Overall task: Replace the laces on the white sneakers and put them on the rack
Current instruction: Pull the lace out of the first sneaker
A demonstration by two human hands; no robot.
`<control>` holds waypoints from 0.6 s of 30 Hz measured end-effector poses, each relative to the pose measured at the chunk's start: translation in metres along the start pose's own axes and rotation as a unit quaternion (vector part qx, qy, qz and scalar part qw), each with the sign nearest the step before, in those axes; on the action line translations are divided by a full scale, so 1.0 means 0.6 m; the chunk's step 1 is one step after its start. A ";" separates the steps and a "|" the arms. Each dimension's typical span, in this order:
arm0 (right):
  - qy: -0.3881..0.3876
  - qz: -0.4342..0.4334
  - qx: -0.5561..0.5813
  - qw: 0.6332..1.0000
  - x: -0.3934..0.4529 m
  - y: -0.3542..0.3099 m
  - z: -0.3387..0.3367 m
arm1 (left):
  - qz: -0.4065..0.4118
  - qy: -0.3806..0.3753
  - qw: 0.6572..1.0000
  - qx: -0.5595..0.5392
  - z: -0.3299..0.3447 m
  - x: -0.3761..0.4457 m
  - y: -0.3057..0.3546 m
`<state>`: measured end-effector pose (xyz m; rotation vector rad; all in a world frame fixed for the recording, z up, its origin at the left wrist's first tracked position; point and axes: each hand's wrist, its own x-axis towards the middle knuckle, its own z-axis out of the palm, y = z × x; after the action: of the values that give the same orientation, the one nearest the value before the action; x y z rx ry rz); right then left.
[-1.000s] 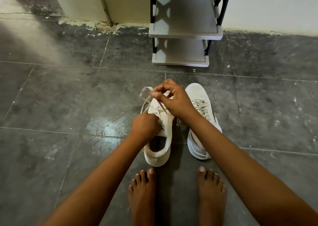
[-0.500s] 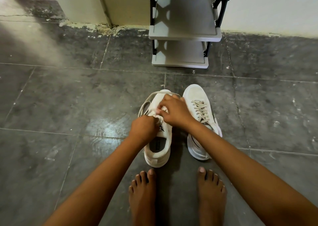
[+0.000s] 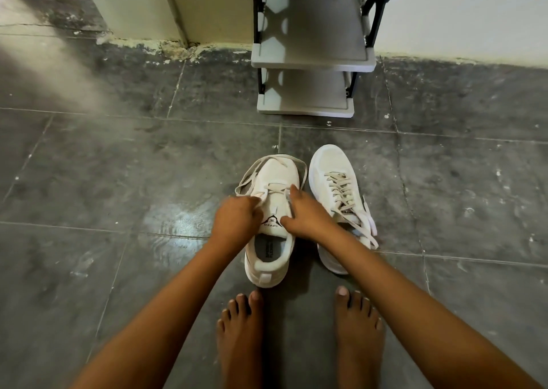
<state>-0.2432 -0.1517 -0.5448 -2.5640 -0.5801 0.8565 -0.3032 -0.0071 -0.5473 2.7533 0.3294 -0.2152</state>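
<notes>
The left sneaker stands on the dark tiled floor, toe toward the rack. Its tongue carries a black triangular logo with letters that read upside down, something like "SPEED"; the print on the insole is too small to read. Its beige lace is threaded only through the eyelets nearest the toe, and the loose ends loop around the toe. The left hand is curled and pinches the lace at the left edge of this sneaker. The right hand rests on the right edge, with forefinger stretched to the lace and thumb on the tongue; I cannot tell if it grips anything.

Just right of this sneaker, almost touching, the second sneaker is fully laced, with a dark label on the tongue that is unreadable. Two bare feet stand just behind the heels.

Beyond the toes, after a band of bare floor, the grey rack stands against the pale wall, its two shelves empty. Wide open floor lies left and right of the sneakers. The wall base has flaked paint.
</notes>
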 end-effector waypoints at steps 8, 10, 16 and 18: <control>0.080 -0.027 -0.003 0.996 -0.032 0.000 0.044 | 0.038 0.000 0.999 0.005 -0.003 0.026 0.010; 0.084 -0.032 -0.013 0.996 -0.035 0.000 0.062 | 0.047 -0.016 0.999 -0.003 -0.002 0.050 0.015; 0.088 -0.041 -0.009 0.995 -0.025 0.013 0.070 | 0.064 -0.046 0.996 0.045 -0.002 0.089 0.028; 0.086 -0.039 -0.005 0.996 -0.023 0.011 0.069 | 0.067 -0.039 0.995 0.059 -0.003 0.091 0.030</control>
<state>-0.2777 -0.1553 -0.5720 -2.5714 -0.6292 0.6015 -0.2458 -0.0117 -0.5502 2.8602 0.1135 -0.3146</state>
